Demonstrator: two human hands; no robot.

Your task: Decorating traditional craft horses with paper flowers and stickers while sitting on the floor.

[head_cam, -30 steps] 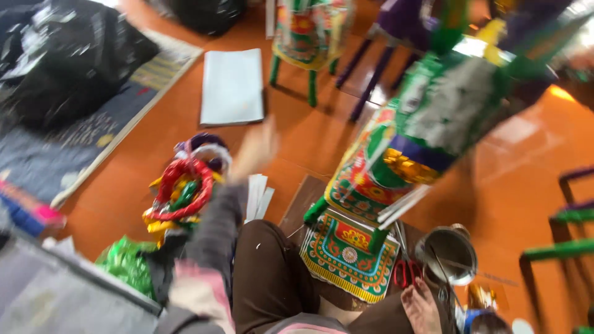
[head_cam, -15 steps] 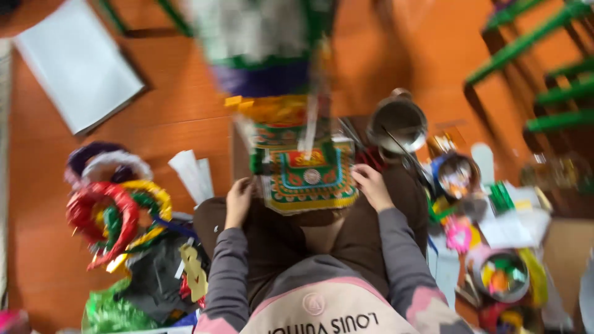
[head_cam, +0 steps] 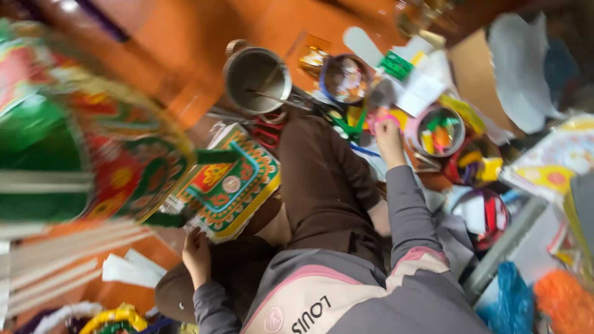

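Decorating in hand: my left hand (head_cam: pixel 197 255) grips the patterned paper base (head_cam: pixel 232 182); right of it, my right hand (head_cam: pixel 390 131) pinches pink paper (head_cam: pixel 385 117), probably needing trimming next.

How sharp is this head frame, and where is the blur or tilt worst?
Head view: tilted and motion-blurred throughout; worst on the large patterned paper structure at left, smeared into streaks; the metal pot and right hand read fairly clearly; the left hand stays recognisable.

right hand (head_cam: pixel 388 131) moved off patterned base (head_cam: pixel 232 182) to pink paper (head_cam: pixel 382 116), view tilted
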